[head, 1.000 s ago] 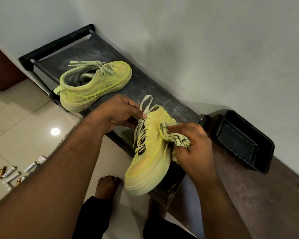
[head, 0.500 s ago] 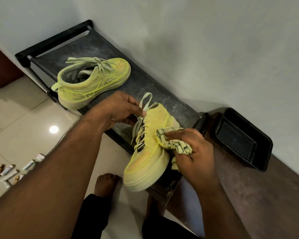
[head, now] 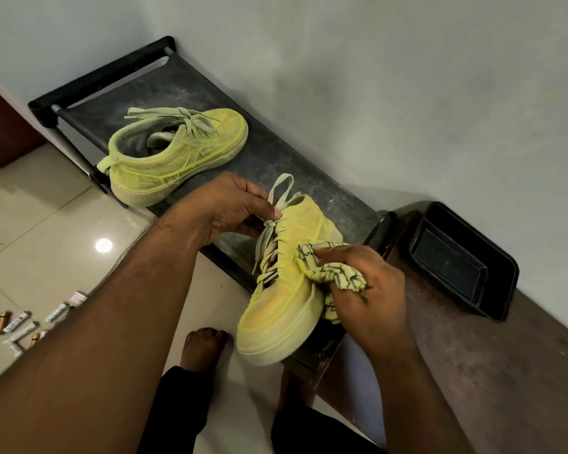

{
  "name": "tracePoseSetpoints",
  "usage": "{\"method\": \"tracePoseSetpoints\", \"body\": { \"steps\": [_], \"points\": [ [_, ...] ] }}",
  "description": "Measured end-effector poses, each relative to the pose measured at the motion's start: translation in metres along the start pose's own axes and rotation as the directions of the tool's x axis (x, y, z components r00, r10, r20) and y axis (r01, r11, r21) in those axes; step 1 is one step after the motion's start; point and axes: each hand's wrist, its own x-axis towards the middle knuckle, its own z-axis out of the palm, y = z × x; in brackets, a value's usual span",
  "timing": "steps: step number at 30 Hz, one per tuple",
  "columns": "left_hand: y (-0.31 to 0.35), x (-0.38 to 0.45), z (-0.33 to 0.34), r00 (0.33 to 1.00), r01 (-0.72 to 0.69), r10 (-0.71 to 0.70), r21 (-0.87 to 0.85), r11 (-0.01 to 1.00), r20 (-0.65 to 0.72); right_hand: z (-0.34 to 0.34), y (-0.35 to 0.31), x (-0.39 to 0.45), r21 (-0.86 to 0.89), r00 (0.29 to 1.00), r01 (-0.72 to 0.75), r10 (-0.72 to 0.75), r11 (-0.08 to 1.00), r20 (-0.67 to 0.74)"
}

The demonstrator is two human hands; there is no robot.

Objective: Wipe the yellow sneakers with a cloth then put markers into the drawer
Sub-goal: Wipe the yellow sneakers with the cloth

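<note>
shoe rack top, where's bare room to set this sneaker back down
Bare rack top lies between the far sneaker and the held sneaker, along the wall. The near end is crowded by both hands and the cloth.

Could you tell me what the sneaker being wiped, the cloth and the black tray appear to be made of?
The near sneaker looks like matte suede or canvas, dusty, with a rubbery sole. The cloth looks like soft woven fabric, crumpled in the right hand. The black tray seems moulded plastic, faintly glossy.

Both sneakers (head: 177,152) are dusty yellow, the cloth (head: 333,271) pale yellow with dark checked lines, the rack (head: 276,158) black.
</note>
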Motion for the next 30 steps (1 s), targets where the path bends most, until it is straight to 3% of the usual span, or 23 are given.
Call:
{"method": "tracePoseSetpoints", "body": {
  "steps": [7,9,12,14,19,21,25,30],
  "points": [
    [0.000,-0.003,0.002,1.000,-0.002,0.002,-0.029,1.000,0.004,0.017,0.030,0.026,-0.094,0.952,-0.305,0.303,0.948,-0.029],
    [0.000,-0.002,0.000,1.000,0.000,0.000,-0.025,1.000,0.002,0.009,0.021,0.019,-0.069,0.969,-0.246,0.243,0.967,-0.049],
    [0.000,0.000,-0.001,1.000,0.015,-0.015,-0.014,1.000,0.003,0.000,0.001,0.004,-0.034,1.000,0.010,-0.010,0.999,-0.008],
    [-0.001,0.001,0.000,1.000,0.015,-0.015,-0.012,1.000,0.007,0.002,-0.001,0.007,-0.071,0.998,0.067,-0.066,0.995,0.009],
    [-0.001,0.000,-0.002,1.000,0.014,-0.014,-0.027,1.000,0.008,0.015,0.017,0.024,-0.180,0.983,-0.185,0.181,0.966,-0.038],
    [-0.002,0.000,-0.003,1.000,0.018,-0.017,-0.036,0.999,0.018,0.011,0.013,0.021,-0.115,0.989,-0.143,0.136,0.983,-0.065],
    [-0.004,0.002,-0.006,0.998,0.064,-0.061,-0.100,0.993,0.030,0.006,0.000,0.007,-0.069,0.996,0.087,-0.087,0.994,0.007],
    [-0.017,0.002,-0.017,0.985,0.170,-0.172,-0.278,0.945,0.017,0.019,0.012,0.024,-0.144,0.992,-0.125,0.127,0.982,0.009]
  ]
}}
